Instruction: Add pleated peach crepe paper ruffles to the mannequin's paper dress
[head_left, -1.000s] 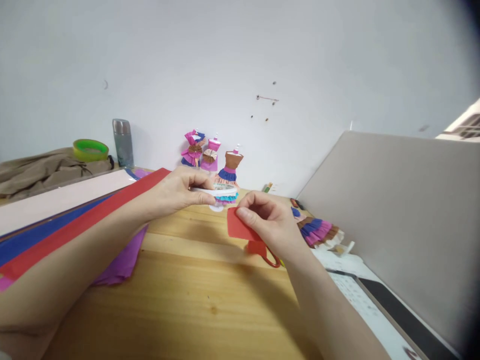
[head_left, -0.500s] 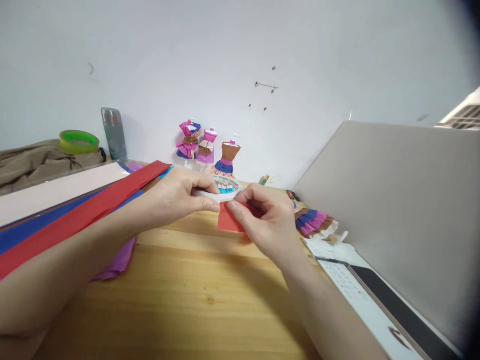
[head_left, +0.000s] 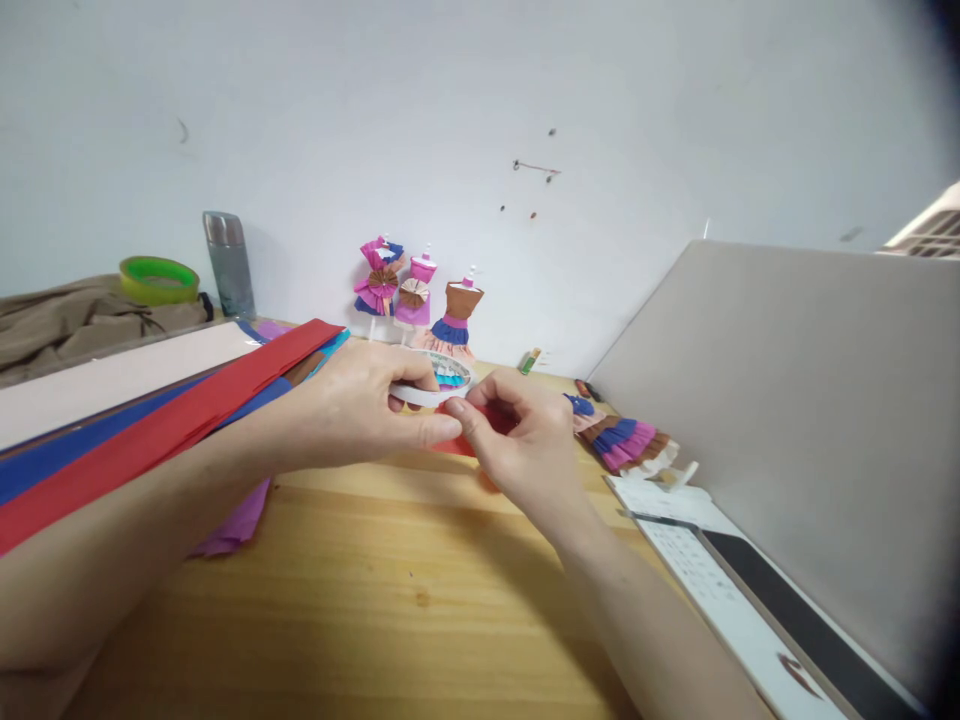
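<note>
My left hand (head_left: 367, 405) is closed round a thin white roll of tape (head_left: 420, 397), its fingers hooked through the ring. The left thumb reaches across to the right thumb. In my right hand (head_left: 525, 420) a piece of red paper (head_left: 456, 442) is pinched, hanging just below the tape roll; much of the paper is hidden behind the fingers. Both hands are held together above the wooden table (head_left: 360, 600). Whether a strip of tape runs between roll and paper cannot be made out.
Crepe paper strips (head_left: 180, 420) lie at left, near a wide green tape roll (head_left: 159, 280) and a flask (head_left: 229, 265). Small paper dresses on stands (head_left: 460, 305) line the wall. Another dress (head_left: 626, 443) lies at right, beside a large grey panel (head_left: 780, 420).
The left thumb has stretched right to meet the right thumb. The tape roll and right hand have shifted slightly left, and less of the red paper shows.
</note>
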